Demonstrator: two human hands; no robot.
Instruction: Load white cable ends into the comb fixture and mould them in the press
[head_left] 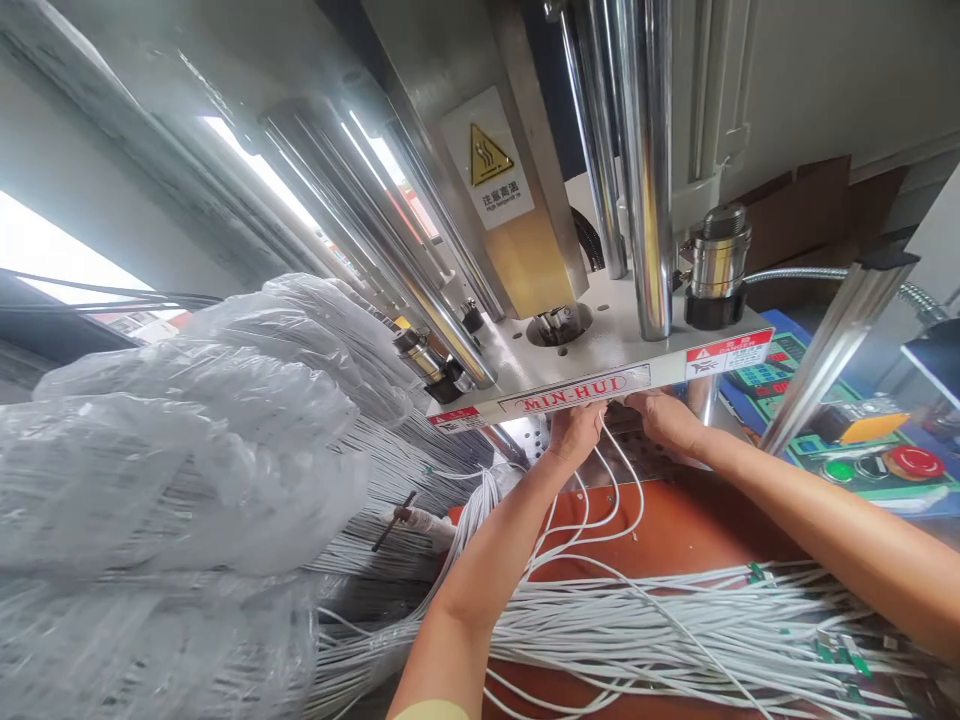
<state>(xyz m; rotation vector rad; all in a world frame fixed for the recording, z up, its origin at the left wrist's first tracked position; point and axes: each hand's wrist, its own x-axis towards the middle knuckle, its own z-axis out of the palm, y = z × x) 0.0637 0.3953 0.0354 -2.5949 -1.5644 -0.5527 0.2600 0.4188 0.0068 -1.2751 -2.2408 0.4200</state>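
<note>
Both hands reach under the front plate of a metal press (592, 345) marked MIN-HUI. My left hand (577, 432) is closed near white cables (630, 475) that loop down from beside its fingers; the fingertips are partly hidden by the plate. A little to the right, my right hand (670, 420) has its fingers bent in under the same plate, their tips hidden. What it touches cannot be made out. Beneath my arms, a thick bundle of white cables (600, 630) with small green and metal ends (844, 650) lies across the orange-brown surface (675, 520).
Plastic-wrapped cable bundles (150, 470) are piled at the left. A metal T-handle (394, 520) stands beside them. At the right is a control panel (855, 470) with a red button (915, 462), behind a metal post (832, 350). Steel columns (652, 180) rise from the press.
</note>
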